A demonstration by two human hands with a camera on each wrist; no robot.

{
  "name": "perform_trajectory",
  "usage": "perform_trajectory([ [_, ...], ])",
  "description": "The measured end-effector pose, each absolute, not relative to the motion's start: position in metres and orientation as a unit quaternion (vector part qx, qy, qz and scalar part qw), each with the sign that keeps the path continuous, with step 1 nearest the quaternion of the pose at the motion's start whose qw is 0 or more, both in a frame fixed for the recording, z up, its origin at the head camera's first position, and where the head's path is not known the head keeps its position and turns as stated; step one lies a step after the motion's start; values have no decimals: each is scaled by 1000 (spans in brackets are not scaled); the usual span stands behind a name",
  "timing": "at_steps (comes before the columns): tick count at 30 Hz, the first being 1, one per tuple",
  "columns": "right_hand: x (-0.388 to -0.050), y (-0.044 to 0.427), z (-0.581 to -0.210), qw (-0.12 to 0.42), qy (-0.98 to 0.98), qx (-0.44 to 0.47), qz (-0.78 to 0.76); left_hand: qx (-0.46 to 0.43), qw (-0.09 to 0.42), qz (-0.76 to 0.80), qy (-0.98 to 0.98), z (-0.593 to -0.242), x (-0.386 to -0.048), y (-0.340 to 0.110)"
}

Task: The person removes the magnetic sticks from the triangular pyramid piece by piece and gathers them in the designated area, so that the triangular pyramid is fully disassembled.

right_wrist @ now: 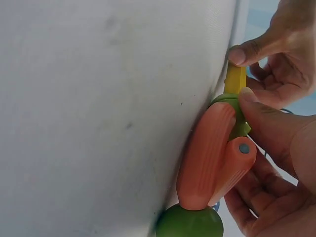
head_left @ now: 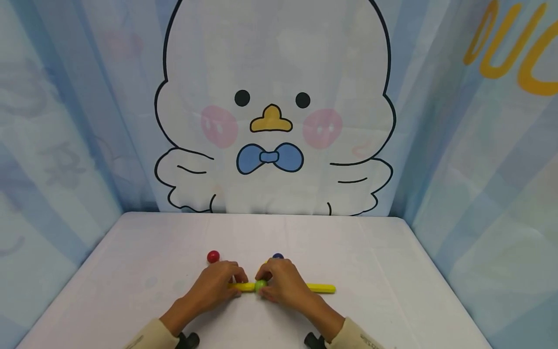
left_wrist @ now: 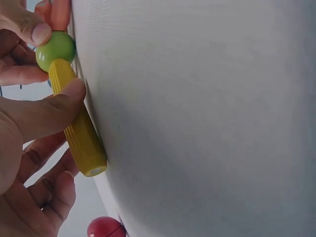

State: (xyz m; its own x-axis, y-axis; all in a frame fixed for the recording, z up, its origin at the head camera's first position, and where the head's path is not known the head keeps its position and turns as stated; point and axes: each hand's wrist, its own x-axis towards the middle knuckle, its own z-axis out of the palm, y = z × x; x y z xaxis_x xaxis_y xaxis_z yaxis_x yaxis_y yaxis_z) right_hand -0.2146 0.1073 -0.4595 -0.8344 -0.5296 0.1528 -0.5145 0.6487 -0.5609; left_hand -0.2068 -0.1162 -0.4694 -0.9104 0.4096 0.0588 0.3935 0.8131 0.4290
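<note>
My left hand (head_left: 214, 285) pinches a ridged yellow stick (left_wrist: 84, 143) with a small silvery disc in its end. The other end of that stick touches a light green ball (left_wrist: 57, 49). My right hand (head_left: 285, 283) holds this ball between thumb and fingers. Two orange ridged sticks (right_wrist: 205, 158) lie beside the ball in the right wrist view, with a darker green ball (right_wrist: 190, 222) at the lower end of the larger one. To the right of my right hand, a yellow stick (head_left: 321, 288) shows in the head view. The hand covers part of the pieces.
A red ball (head_left: 213, 256) sits just beyond my left hand. Behind my right hand, a blue ball (head_left: 277, 255) is partly hidden. The white table (head_left: 370, 261) ends at a curtain (head_left: 279, 194) printed with a cartoon figure, and more curtains hang at both sides.
</note>
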Motion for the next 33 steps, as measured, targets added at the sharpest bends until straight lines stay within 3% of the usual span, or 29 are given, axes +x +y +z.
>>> perform_trajectory([
  [11,-213,106,-460,12,910,-279,-306,170,6,256,952,-464,-202,-123],
  [16,-213,106,-460,18,909,-273,-313,151,-21,247,957,-460,-199,-140],
  [33,-213,107,-462,4,908,-276,-315,102,-15,232,967,-457,-214,-203],
])
